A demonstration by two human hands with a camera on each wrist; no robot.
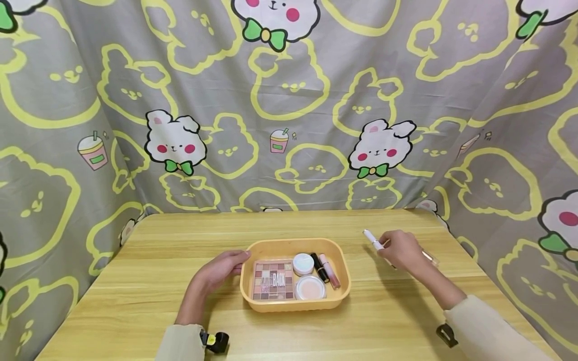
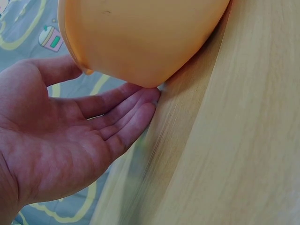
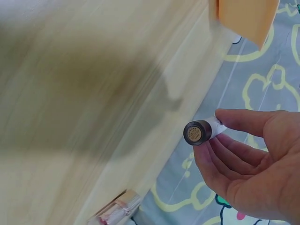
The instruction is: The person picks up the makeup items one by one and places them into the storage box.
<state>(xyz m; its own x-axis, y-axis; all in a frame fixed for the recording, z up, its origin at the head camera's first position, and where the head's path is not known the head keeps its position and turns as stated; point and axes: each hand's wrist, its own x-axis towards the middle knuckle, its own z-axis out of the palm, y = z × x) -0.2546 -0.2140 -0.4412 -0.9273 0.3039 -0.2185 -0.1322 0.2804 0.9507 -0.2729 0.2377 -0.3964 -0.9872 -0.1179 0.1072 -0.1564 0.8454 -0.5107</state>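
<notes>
An orange oval basket (image 1: pixel 295 307) sits on the table, with my left hand (image 1: pixel 220 268) at its left end. The thumb overlaps the rim in the head view. In the left wrist view, the other fingers (image 2: pixel 133 123) reach to the basket's lower outer edge. To the basket's right, my right hand (image 1: pixel 401 249) pinches a slim cosmetic tube (image 3: pixel 194 133) between thumb and fingers. This tube is white at one end and dark at the other, with a round label on the dark end.
Inside the basket lie an eyeshadow palette (image 1: pixel 271 281), a white-lidded jar (image 1: pixel 303 263), a round compact (image 1: pixel 310 288), a black tube (image 1: pixel 319 268) and a pink lip gloss (image 1: pixel 329 272). Beyond my right hand lies a small clear-and-gold item (image 1: pixel 430 257). A patterned curtain (image 1: pixel 289 195) borders the table.
</notes>
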